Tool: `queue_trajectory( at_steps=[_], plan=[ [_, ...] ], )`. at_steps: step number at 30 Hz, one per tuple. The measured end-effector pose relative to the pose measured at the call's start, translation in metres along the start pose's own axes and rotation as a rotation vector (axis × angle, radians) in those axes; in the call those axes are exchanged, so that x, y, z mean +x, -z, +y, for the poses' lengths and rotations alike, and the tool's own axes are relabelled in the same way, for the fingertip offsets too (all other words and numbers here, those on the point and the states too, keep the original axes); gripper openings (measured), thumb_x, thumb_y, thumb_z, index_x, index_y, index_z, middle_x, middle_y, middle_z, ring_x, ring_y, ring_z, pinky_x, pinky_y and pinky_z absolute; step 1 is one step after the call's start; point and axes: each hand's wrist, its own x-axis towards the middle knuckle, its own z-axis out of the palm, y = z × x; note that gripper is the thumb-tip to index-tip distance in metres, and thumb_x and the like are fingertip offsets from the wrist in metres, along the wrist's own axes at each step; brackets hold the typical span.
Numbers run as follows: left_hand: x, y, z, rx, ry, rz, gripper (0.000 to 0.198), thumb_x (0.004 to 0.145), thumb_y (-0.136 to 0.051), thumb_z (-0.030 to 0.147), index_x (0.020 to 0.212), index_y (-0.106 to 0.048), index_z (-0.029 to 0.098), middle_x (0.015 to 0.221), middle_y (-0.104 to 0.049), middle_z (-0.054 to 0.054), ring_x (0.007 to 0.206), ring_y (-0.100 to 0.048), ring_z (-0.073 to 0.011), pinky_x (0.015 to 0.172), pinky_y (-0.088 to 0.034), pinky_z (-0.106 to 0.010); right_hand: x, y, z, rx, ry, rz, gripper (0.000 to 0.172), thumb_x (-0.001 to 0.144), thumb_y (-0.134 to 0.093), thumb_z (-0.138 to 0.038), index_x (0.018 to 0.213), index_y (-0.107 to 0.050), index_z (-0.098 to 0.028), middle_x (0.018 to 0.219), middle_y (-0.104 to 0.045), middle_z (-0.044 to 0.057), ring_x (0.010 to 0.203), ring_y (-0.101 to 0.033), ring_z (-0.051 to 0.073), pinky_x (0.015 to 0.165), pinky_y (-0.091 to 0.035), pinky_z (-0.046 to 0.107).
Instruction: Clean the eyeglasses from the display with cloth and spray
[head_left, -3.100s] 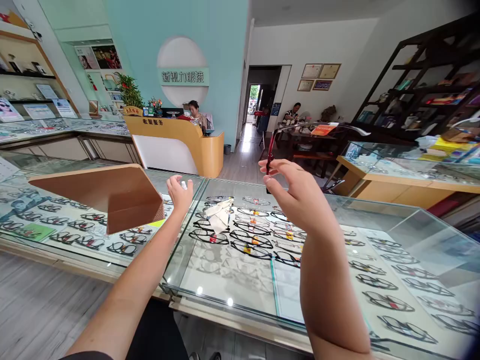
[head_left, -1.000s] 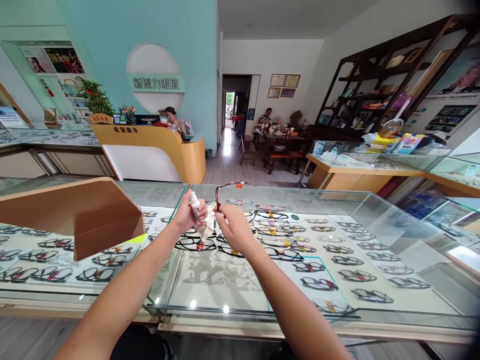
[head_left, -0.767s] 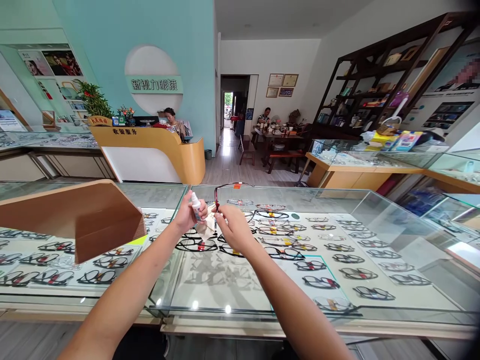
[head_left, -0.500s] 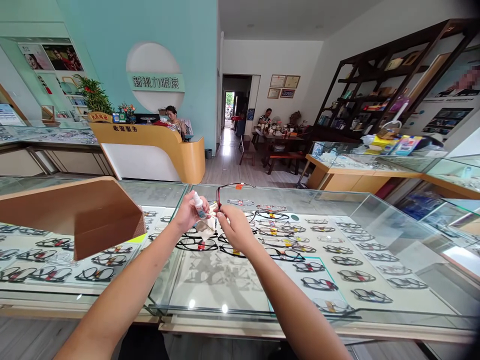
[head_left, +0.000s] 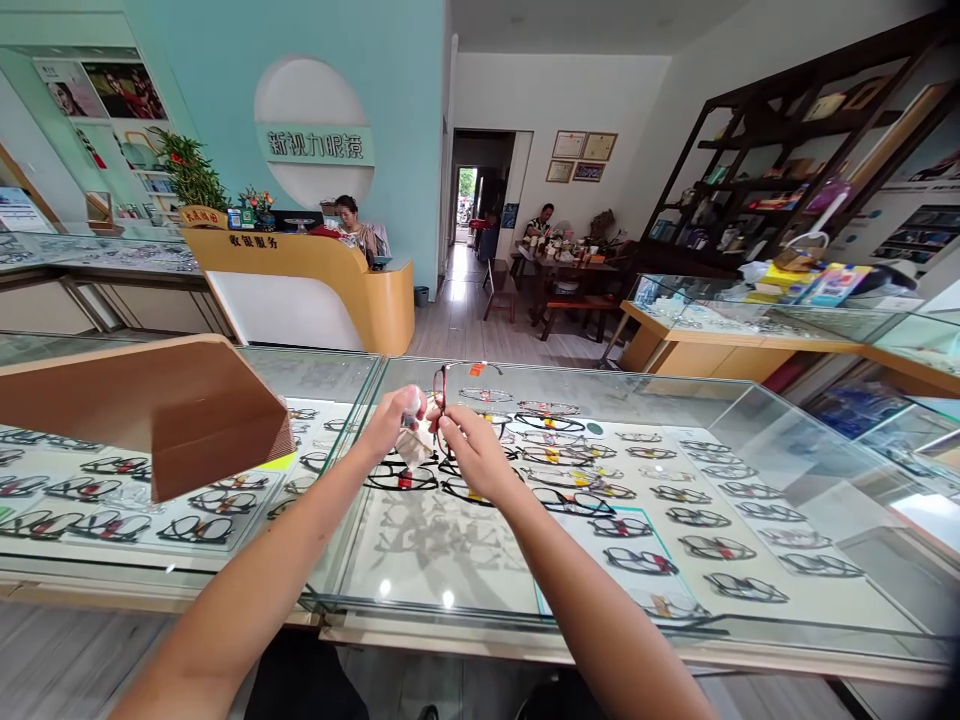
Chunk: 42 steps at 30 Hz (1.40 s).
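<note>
Above the glass display case (head_left: 442, 590), my left hand (head_left: 388, 420) is closed round a small white bottle (head_left: 412, 402), its tip now turned toward the glasses. A pale cloth (head_left: 415, 447) hangs below the bottle, against the left fingers. My right hand (head_left: 472, 445) pinches a pair of dark red-framed glasses (head_left: 440, 385) with an orange tag (head_left: 476, 369) on one temple. The glasses are held upright, edge-on to the view. Rows of spectacle frames (head_left: 551, 423) lie inside the case under both hands.
A brown mirror-like panel (head_left: 217, 420) stands on the left case. Behind are a yellow-and-white counter (head_left: 285, 300) with a seated person (head_left: 352, 225), and a dark wooden table (head_left: 574, 258) with another person (head_left: 541, 222). Another glass case (head_left: 720, 335) stands at the right.
The bottle in my left hand has tilted and moved slightly right, nearer the glasses. My right hand still holds the glasses, now turned a little. The view has shifted slightly.
</note>
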Motion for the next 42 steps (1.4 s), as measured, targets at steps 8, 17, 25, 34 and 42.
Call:
queue_trajectory(
  at_steps=[8, 17, 25, 34, 42],
  plan=[
    [-0.002, -0.001, -0.004, 0.09, -0.046, 0.07, 0.056, 0.094, -0.054, 0.073, 0.071, -0.056, 0.022, 0.071, -0.058, -0.002, 0.067, -0.052, -0.018, 0.068, -0.043, -0.034, 0.0, 0.001, -0.004, 0.13, -0.024, -0.042, 0.035, 0.113, -0.044, -0.043, 0.098, -0.07, -0.023, 0.094, -0.07, 0.004, 0.088, -0.061, 0.022, 0.087, -0.044, 0.036],
    [-0.004, -0.005, 0.001, -0.036, -0.03, 0.031, 0.062, 0.095, -0.047, 0.082, 0.077, -0.059, 0.023, 0.07, -0.057, -0.001, 0.066, -0.058, -0.0199, 0.071, -0.05, -0.036, 0.0, 0.004, -0.004, 0.377, -0.051, -0.042, 0.035, 0.111, -0.051, -0.047, 0.106, -0.076, -0.023, 0.101, -0.073, 0.005, 0.089, -0.061, 0.021, 0.087, -0.047, 0.036],
    [-0.011, -0.007, 0.005, 0.146, -0.105, -0.043, 0.068, 0.092, -0.054, 0.088, 0.074, -0.058, 0.022, 0.077, -0.06, -0.003, 0.071, -0.051, -0.0194, 0.069, -0.046, -0.034, 0.01, 0.009, 0.006, 0.59, -0.158, 0.104, 0.045, 0.103, -0.061, -0.066, 0.105, -0.078, -0.024, 0.094, -0.075, 0.005, 0.087, -0.061, 0.021, 0.084, -0.053, 0.037],
    [-0.008, -0.002, 0.003, 0.166, -0.098, 0.025, 0.063, 0.092, -0.055, 0.083, 0.074, -0.06, 0.023, 0.077, -0.06, -0.004, 0.072, -0.053, -0.0209, 0.07, -0.048, -0.035, 0.009, 0.009, 0.005, 0.601, -0.208, 0.111, 0.048, 0.1, -0.063, -0.071, 0.106, -0.077, -0.025, 0.096, -0.077, 0.007, 0.087, -0.065, 0.023, 0.084, -0.057, 0.039],
    [0.039, 0.084, -0.032, 0.319, 0.093, 0.609, 0.017, 0.09, -0.061, 0.042, 0.093, -0.056, 0.025, 0.091, -0.062, -0.004, 0.085, -0.056, -0.0227, 0.084, -0.049, -0.037, 0.01, 0.015, 0.006, 0.702, -0.171, 0.142, 0.04, 0.1, -0.067, -0.06, 0.11, -0.078, -0.023, 0.096, -0.08, 0.007, 0.085, -0.064, 0.02, 0.08, -0.052, 0.034]
  ],
)
